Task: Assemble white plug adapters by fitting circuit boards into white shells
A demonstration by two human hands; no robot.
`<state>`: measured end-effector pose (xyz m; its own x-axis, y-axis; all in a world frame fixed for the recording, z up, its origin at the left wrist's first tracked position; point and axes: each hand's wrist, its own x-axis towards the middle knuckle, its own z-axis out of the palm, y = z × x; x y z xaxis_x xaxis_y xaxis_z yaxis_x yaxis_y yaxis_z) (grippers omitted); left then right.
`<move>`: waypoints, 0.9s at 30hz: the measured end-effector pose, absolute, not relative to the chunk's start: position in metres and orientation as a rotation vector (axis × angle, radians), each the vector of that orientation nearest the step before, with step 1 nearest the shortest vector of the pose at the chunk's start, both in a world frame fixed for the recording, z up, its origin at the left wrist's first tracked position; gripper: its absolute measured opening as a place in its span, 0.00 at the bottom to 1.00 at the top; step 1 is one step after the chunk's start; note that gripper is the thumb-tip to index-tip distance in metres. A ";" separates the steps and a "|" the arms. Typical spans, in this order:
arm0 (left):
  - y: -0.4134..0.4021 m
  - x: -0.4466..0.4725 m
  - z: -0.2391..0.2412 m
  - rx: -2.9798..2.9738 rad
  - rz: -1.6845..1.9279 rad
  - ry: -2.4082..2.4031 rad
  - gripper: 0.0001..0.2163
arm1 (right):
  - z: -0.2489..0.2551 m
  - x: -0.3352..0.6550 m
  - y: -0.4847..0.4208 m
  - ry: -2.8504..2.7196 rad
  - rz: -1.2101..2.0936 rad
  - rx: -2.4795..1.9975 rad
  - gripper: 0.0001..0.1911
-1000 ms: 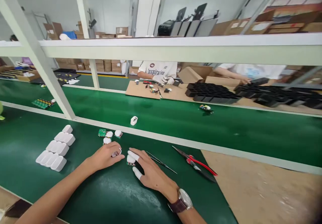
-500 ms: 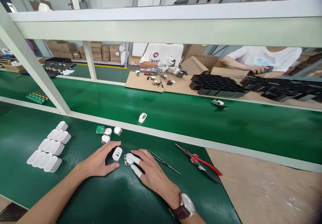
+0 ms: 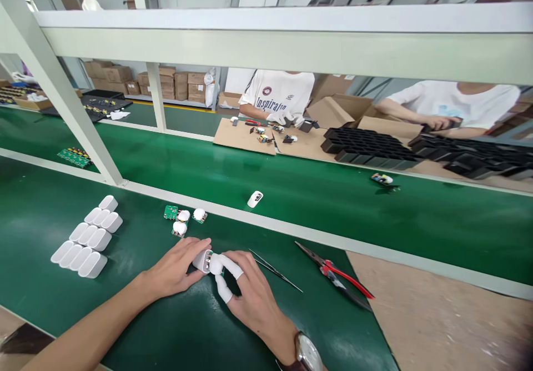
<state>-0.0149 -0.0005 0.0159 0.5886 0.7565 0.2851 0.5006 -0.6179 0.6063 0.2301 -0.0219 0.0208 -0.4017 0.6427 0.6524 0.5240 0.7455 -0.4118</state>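
A: Since half a second back, the small white plastic charger shell (image 3: 202, 260) has tipped over from standing between the hands, and both hands have closed in on it. The white charger out on the far belt (image 3: 255, 199) has drifted right.

B: Left hand (image 3: 177, 268) now?

A: Fingers curled over the shell's left side, grip pinching it on the green worktop (image 3: 175, 326). The right hand (image 3: 250, 299), in white finger cots and a wristwatch (image 3: 307, 354), meets it from the right, thumb and forefinger pressed around a white plug insert with a green board (image 3: 217, 265), touching the shell's open end.

B: And round about?

A: Just beyond the hands, three small green circuit boards with white caps (image 3: 183, 220). Left, rows of empty white shells (image 3: 85, 237). Right, thin black tweezers (image 3: 277, 271), then red-handled cutters (image 3: 337, 274) near the brown cardboard sheet (image 3: 437, 315).

B: Across the belt?

A: Two people in white shirts, one (image 3: 281, 96) at a cardboard mat with small parts, the other (image 3: 449, 107) over black trays (image 3: 375, 151).
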 end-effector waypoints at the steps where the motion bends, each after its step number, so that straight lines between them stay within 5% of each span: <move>1: -0.001 -0.015 0.015 2.367 0.730 1.001 0.35 | 0.021 0.230 -0.022 -2.107 0.160 -0.882 0.24; 18: -0.001 -0.009 0.014 2.418 0.698 0.961 0.33 | 0.015 0.232 -0.024 -2.247 0.119 -0.880 0.15; 24: -0.002 -0.008 0.020 2.343 0.717 0.918 0.32 | 0.004 0.241 -0.020 -2.203 0.163 -0.843 0.23; 27: -0.003 -0.008 0.018 2.262 0.773 0.893 0.35 | 0.003 0.246 -0.018 -2.188 0.169 -0.764 0.19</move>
<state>-0.0081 -0.0032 0.0180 0.6074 0.7367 0.2972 0.3997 -0.6067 0.6871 0.2455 -0.0178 0.0033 -0.5018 0.5744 0.6468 0.4680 0.8091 -0.3555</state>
